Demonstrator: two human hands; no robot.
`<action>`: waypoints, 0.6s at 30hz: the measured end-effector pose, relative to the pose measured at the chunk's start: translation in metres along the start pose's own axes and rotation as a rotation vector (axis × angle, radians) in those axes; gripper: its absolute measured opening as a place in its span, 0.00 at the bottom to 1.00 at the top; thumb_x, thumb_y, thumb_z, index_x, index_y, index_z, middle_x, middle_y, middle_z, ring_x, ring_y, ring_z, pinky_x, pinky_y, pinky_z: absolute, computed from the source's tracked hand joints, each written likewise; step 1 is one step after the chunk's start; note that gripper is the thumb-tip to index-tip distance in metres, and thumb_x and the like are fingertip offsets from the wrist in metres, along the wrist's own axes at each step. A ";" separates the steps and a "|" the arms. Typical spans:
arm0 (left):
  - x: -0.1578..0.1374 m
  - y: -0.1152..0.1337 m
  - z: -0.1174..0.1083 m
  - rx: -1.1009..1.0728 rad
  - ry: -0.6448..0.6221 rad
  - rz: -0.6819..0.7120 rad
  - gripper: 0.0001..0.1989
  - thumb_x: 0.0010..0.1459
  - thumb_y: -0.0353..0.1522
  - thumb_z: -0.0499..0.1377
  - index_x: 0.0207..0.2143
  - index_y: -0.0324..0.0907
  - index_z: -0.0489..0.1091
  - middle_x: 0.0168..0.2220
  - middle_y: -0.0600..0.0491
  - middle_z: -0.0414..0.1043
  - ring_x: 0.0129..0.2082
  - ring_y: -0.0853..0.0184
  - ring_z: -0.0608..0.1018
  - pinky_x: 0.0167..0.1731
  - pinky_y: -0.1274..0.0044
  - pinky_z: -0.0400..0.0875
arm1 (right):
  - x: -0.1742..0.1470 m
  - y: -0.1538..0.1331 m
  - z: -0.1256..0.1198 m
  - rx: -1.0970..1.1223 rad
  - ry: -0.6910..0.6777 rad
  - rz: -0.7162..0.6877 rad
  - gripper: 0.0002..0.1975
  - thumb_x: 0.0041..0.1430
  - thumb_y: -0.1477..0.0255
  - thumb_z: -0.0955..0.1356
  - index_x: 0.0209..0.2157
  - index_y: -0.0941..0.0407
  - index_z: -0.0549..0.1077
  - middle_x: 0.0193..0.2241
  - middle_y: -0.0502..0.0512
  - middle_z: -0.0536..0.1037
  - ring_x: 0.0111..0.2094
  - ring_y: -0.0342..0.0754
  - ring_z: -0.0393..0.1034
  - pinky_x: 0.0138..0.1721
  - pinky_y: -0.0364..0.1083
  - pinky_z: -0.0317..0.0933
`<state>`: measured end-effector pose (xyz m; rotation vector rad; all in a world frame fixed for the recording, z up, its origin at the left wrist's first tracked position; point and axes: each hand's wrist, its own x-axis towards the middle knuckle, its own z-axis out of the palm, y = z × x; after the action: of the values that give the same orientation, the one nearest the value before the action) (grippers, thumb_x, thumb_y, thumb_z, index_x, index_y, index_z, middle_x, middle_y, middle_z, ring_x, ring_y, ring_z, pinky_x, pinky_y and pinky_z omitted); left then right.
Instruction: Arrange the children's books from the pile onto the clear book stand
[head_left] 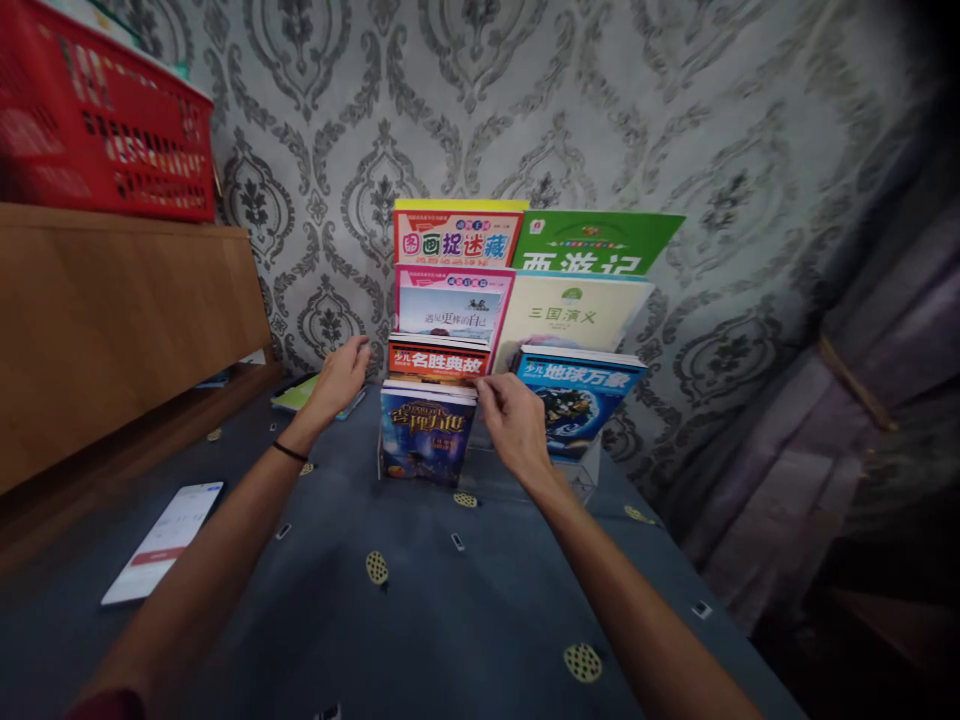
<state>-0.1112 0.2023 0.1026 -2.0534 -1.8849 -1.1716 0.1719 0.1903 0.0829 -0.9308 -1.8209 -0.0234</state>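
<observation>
My right hand (pixel 517 420) is closed, thumb and forefinger pinched at the upper right corner of a dark purple-blue book (pixel 427 440). An orange-red book (pixel 442 362) stands right behind that corner; which of the two the fingers grip I cannot tell. Both books stand upright in the front left of a clear stepped rack (pixel 589 475). My left hand (pixel 341 378), with a dark band at the wrist, is held left of the rack, fingers loosely stretched and nothing in them. Below and behind it lies a flat green-yellow booklet (pixel 298 394).
Behind stand a pink book (pixel 452 305), a red-and-yellow book (pixel 459 238), a green book (pixel 600 238) and a cream book (pixel 566 315). A blue book (pixel 581 395) fills the front right. A phone (pixel 165 540) lies left; a red basket (pixel 112 120) tops the wooden cabinet (pixel 127 320).
</observation>
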 end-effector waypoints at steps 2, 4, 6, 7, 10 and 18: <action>-0.001 -0.019 0.003 0.182 -0.059 -0.073 0.23 0.71 0.32 0.41 0.61 0.34 0.64 0.53 0.41 0.77 0.53 0.61 0.78 0.54 0.71 0.70 | -0.009 -0.007 0.000 0.052 0.071 -0.029 0.15 0.70 0.67 0.61 0.35 0.57 0.76 0.31 0.56 0.77 0.30 0.48 0.71 0.34 0.45 0.63; -0.005 -0.040 0.007 0.353 -0.121 -0.152 0.21 0.70 0.31 0.42 0.59 0.36 0.66 0.53 0.40 0.76 0.55 0.58 0.77 0.55 0.70 0.68 | -0.023 -0.016 0.002 0.087 0.116 -0.081 0.14 0.71 0.69 0.61 0.36 0.56 0.76 0.31 0.55 0.76 0.31 0.47 0.71 0.35 0.45 0.64; -0.015 -0.058 0.014 0.438 -0.179 -0.215 0.19 0.68 0.31 0.46 0.55 0.34 0.68 0.53 0.36 0.75 0.55 0.55 0.76 0.55 0.68 0.68 | -0.043 -0.026 0.008 0.112 0.085 -0.176 0.13 0.72 0.71 0.61 0.38 0.56 0.76 0.30 0.54 0.76 0.31 0.47 0.71 0.34 0.44 0.64; -0.022 -0.067 0.018 0.458 -0.208 -0.238 0.18 0.67 0.31 0.48 0.54 0.33 0.69 0.53 0.35 0.75 0.55 0.53 0.76 0.54 0.66 0.68 | -0.055 -0.030 0.012 0.120 0.039 -0.236 0.14 0.73 0.72 0.60 0.39 0.56 0.76 0.30 0.54 0.76 0.31 0.46 0.71 0.34 0.43 0.63; -0.043 -0.087 0.033 0.533 -0.299 -0.293 0.18 0.63 0.32 0.55 0.53 0.32 0.69 0.54 0.32 0.73 0.57 0.48 0.73 0.54 0.62 0.68 | -0.094 -0.038 0.029 0.100 -0.153 -0.398 0.15 0.74 0.74 0.58 0.41 0.55 0.76 0.29 0.53 0.75 0.30 0.45 0.72 0.30 0.42 0.61; -0.065 -0.109 0.049 0.668 -0.377 -0.237 0.23 0.63 0.25 0.47 0.60 0.33 0.64 0.60 0.30 0.66 0.61 0.45 0.68 0.55 0.50 0.63 | -0.161 -0.032 0.053 0.047 -0.336 -0.315 0.18 0.76 0.72 0.55 0.38 0.54 0.73 0.30 0.52 0.77 0.29 0.44 0.74 0.29 0.43 0.60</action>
<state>-0.1813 0.2020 -0.0144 -1.7698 -2.3069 -0.1055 0.1359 0.0967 -0.0573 -0.6331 -2.2569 -0.0220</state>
